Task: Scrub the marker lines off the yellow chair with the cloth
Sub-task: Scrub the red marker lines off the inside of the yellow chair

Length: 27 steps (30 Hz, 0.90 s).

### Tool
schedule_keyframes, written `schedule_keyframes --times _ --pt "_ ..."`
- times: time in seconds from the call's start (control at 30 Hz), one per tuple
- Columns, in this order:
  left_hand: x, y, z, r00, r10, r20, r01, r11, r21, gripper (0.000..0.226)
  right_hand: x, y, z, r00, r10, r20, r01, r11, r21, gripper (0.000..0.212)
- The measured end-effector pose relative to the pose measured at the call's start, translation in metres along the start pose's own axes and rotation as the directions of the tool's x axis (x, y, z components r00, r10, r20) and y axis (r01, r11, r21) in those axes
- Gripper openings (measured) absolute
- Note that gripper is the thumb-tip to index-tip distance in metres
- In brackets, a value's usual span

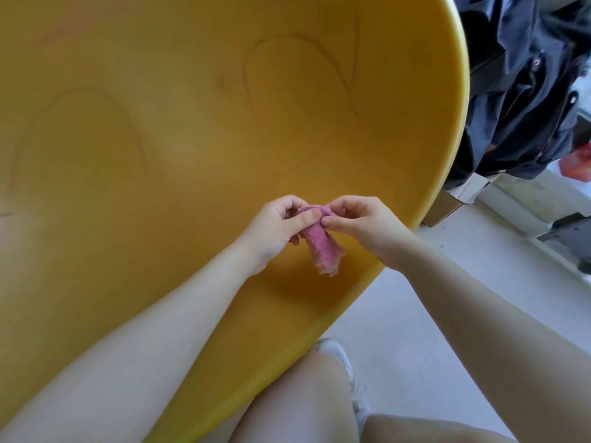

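Left hand (275,227) and right hand (367,225) meet, both pinching a small crumpled pink cloth (319,239) above the yellow moulded plastic chair (192,129), near its right edge, faint red marker lines (281,59) beyond

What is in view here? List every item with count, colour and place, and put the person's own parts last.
yellow chair: one, yellow, fills the left and centre
marker lines: several faint reddish curves on the chair's surface, upper centre and left
cloth: one, pink, small and bunched, held between both hands above the chair
dark garment: one, dark blue, hanging at upper right beside the chair
cardboard box: one, brown and white, under the garment
floor: light grey, right side
shoe: one, white, lower centre
left hand: one, pinches the cloth
right hand: one, pinches the cloth
knees: two, bare, bottom edge
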<state>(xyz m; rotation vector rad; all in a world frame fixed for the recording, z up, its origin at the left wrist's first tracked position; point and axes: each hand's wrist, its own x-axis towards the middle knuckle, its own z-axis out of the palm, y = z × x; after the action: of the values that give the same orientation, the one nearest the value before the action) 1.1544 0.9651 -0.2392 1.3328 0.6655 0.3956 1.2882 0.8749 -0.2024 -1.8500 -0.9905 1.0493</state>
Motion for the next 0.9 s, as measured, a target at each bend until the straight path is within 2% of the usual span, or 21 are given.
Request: schedule_keyframes --times 0.13,0.2,0.27,0.3,0.4,0.43,0.5,0.57,0.6,0.7,0.8,0.9 --pt "0.010 -0.005 -0.001 0.999 0.011 0.049 -0.012 1.000 0.026 0.011 0.014 0.002 -0.010 0.998 -0.054 -0.027 0.053 0.998 -0.038 0.006" --pt "0.013 -0.005 -0.003 0.996 -0.007 0.093 0.013 0.998 -0.059 0.014 0.023 0.003 -0.013 0.990 -0.086 -0.108 0.081 0.995 -0.050 0.009" --pt "0.015 -0.004 -0.004 0.996 -0.016 0.091 0.029 0.990 -0.140 0.015 0.032 0.002 -0.014 0.981 -0.051 -0.185 0.061 0.997 0.044 0.011" --pt "0.016 -0.005 -0.004 0.998 -0.012 0.060 0.020 0.991 -0.135 0.015 0.035 0.001 -0.015 0.984 -0.008 -0.177 0.028 0.993 0.114 0.012" --pt "0.020 -0.006 -0.006 0.999 -0.002 -0.039 -0.003 0.992 -0.125 0.015 0.039 0.001 -0.015 0.996 0.088 0.010 -0.087 0.938 0.335 0.016" --pt "0.020 -0.007 -0.007 0.999 -0.001 -0.049 -0.005 0.991 -0.135 0.017 0.039 0.003 -0.013 0.993 0.091 0.078 -0.113 0.927 0.357 0.017" --pt "0.019 -0.006 -0.007 0.998 -0.006 -0.056 0.002 0.997 -0.078 0.016 0.039 0.006 -0.010 0.987 0.082 0.138 -0.116 0.958 0.262 0.018" --pt "0.016 -0.007 -0.007 0.997 -0.016 -0.073 0.018 0.999 0.034 0.013 0.040 0.008 -0.010 0.992 0.073 0.101 -0.089 0.982 0.169 0.019" --pt "0.015 -0.007 -0.008 0.996 -0.022 -0.084 0.025 0.999 0.041 0.014 0.040 0.007 -0.011 0.996 0.061 0.069 -0.073 0.980 0.186 0.022" --pt "0.012 -0.006 -0.013 0.994 -0.049 -0.095 0.033 0.987 -0.159 0.022 0.041 0.007 -0.016 1.000 0.001 0.030 -0.010 0.961 0.278 0.023" --pt "0.008 0.001 -0.014 0.994 -0.076 -0.078 0.043 0.934 -0.354 0.027 0.040 0.007 -0.012 0.986 -0.026 0.168 -0.036 0.934 0.355 0.015" --pt "0.004 0.004 -0.017 0.986 -0.086 -0.141 0.029 0.930 -0.366 0.027 0.037 0.002 -0.016 0.943 -0.009 0.332 -0.154 0.874 0.460 0.019"
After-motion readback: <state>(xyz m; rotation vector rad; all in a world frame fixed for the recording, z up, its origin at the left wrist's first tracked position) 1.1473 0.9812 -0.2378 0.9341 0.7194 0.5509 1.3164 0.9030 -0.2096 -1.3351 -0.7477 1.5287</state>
